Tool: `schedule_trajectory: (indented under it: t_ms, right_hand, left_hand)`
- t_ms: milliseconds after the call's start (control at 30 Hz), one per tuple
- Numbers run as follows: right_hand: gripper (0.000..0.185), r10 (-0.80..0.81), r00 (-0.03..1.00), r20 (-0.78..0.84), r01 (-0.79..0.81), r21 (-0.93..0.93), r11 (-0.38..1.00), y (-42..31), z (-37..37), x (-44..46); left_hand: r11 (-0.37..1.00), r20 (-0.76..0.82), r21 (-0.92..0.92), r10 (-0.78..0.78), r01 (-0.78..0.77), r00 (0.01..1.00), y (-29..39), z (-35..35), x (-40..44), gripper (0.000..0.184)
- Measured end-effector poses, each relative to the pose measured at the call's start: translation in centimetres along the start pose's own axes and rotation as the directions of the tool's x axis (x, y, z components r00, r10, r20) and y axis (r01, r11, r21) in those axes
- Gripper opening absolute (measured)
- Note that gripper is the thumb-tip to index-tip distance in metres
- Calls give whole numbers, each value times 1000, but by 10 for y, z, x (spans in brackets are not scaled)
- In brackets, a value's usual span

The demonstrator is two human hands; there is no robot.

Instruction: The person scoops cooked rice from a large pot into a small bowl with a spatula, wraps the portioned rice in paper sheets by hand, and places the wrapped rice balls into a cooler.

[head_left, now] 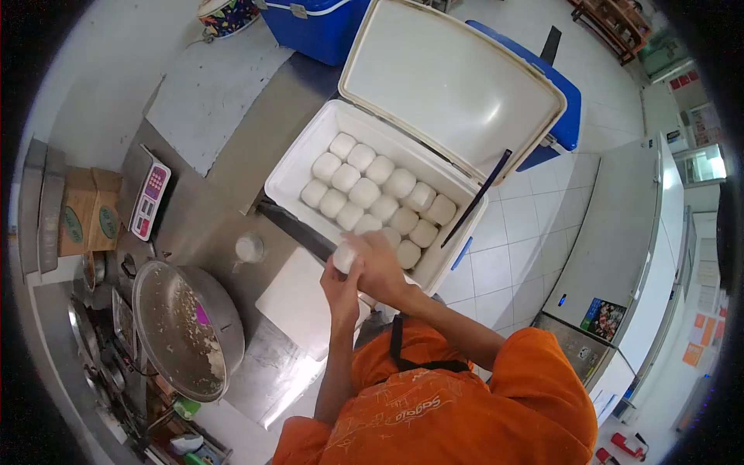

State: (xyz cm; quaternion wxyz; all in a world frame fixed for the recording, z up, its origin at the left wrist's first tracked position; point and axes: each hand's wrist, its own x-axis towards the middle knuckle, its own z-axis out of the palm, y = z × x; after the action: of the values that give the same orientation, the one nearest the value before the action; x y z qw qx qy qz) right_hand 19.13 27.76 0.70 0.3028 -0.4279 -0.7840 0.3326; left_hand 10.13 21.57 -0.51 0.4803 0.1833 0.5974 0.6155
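Left hand (339,288) held white ball (345,258) in curled fingers; right hand (378,271), blurred, close against it, grip unclear. More balls (364,192) sat in open cooler (285,180) beyond hands; pot (161,329) stood to their left.

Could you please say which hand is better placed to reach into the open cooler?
Probably the right hand: it is nearer the white balls in the cooler, while the left hand, farther back, holds another ball.
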Motion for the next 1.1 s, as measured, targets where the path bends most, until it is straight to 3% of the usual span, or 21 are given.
schedule_trajectory:
  t_ms: [67,100,200,233,300,367,433,467,533,567,633,667,733,767,867,900,933,1000,1033,1067,1100]
  right_hand:
    - [60,20,982,-188,-35,-79,996,19,1,12]
    - [63,21,987,-161,-43,-132,990,42,5,23]
    - [67,384,910,-154,-317,339,886,121,54,25]
    - [69,572,814,-102,-472,459,753,133,62,33]
    - [60,709,622,331,-776,383,502,194,103,23]
    - [67,933,353,63,-903,282,323,243,167,32]
    - [78,929,215,-302,-811,475,342,226,173,50]
    - [78,918,327,-227,-692,604,395,203,145,52]
    - [62,864,431,-261,-512,718,472,202,145,35]
    - [61,892,390,-228,-536,732,421,200,137,41]
    - [59,944,296,-143,-588,752,298,179,119,40]
    - [59,954,270,-133,-523,812,261,176,118,43]
    - [59,970,225,-96,-392,902,180,169,115,43]
    - [61,975,214,-53,-599,782,174,159,92,49]
    - [60,984,169,-50,-530,838,134,192,111,33]
    - [59,888,414,201,-448,894,7,189,78,26]
    - [59,667,634,392,-406,902,-144,171,18,19]
    - [55,635,720,280,-421,903,79,131,-7,55]
    - [53,783,621,-41,-472,778,415,104,6,83]
    - [52,451,826,-338,-253,492,833,79,-16,103]
    - [64,160,846,-508,-17,275,961,70,-34,126]
  left_hand:
    - [996,6,46,-70,70,998,-4,18,25,38]
    - [981,18,188,-50,46,999,-6,29,40,42]
    - [815,58,579,0,-33,998,-13,55,85,52]
    - [790,64,611,22,-56,998,-15,59,94,56]
    - [711,45,658,291,-248,956,-15,60,101,57]
    - [640,39,677,464,-365,885,-10,59,111,56]
    - [585,-45,720,576,-373,816,-12,28,102,45]
    - [531,-117,797,603,-287,789,-6,18,96,37]
    - [476,-121,824,679,-308,724,-16,-21,94,33]
    - [528,-212,823,626,-208,751,-29,-44,94,35]
    - [470,-268,879,635,-87,725,-49,-83,94,40]
    - [475,-338,880,621,3,708,-62,-103,98,44]
    - [344,-271,938,657,40,704,-82,-150,100,60]
    - [278,-280,954,684,114,674,-73,-149,104,68]
    - [140,-290,949,735,282,613,-37,-158,118,89]
    - [119,-285,948,727,295,625,-33,-180,134,94]
    - [97,-278,948,718,304,637,-22,-187,140,99]
    - [263,-409,911,478,318,777,-4,-184,152,96]
    - [350,-431,887,386,303,815,6,-181,157,94]
    - [423,-435,857,285,295,854,8,-187,156,91]
    - [375,-410,883,325,281,852,-2,-202,160,88]
